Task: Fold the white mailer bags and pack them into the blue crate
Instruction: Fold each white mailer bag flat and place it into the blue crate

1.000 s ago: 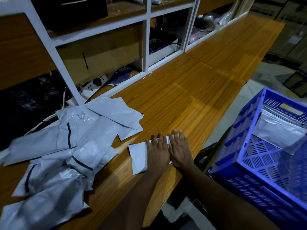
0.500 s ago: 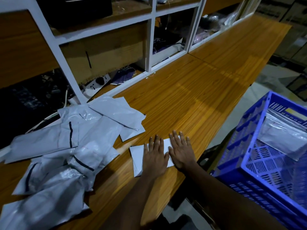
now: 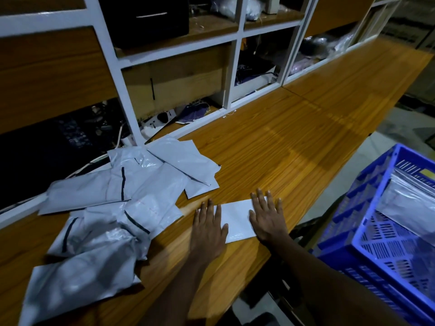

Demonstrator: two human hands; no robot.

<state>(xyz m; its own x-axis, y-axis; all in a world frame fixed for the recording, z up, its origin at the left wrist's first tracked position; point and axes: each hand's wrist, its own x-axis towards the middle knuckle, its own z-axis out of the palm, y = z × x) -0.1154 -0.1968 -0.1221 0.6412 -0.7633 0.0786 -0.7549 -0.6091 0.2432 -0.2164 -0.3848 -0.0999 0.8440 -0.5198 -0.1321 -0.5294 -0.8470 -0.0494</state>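
A folded white mailer bag (image 3: 236, 218) lies flat near the front edge of the wooden table (image 3: 294, 142). My left hand (image 3: 208, 228) presses flat on its left end, fingers straight. On its right end my right hand (image 3: 267, 218) lies flat, fingers spread. A loose pile of unfolded white mailer bags (image 3: 113, 208) with black strips covers the table to the left. The blue crate (image 3: 353, 234) stands off the table at the right, with a clear plastic bag (image 3: 409, 205) inside it.
White-framed shelving (image 3: 235, 64) runs along the back of the table, holding a dark box, cables, a power strip (image 3: 160, 118) and bagged goods. The wooden top stretches far to the right. The floor shows below between table and crate.
My two hands have slid apart along the folded bag, from side by side at its middle to its two ends, leaving the white middle showing.
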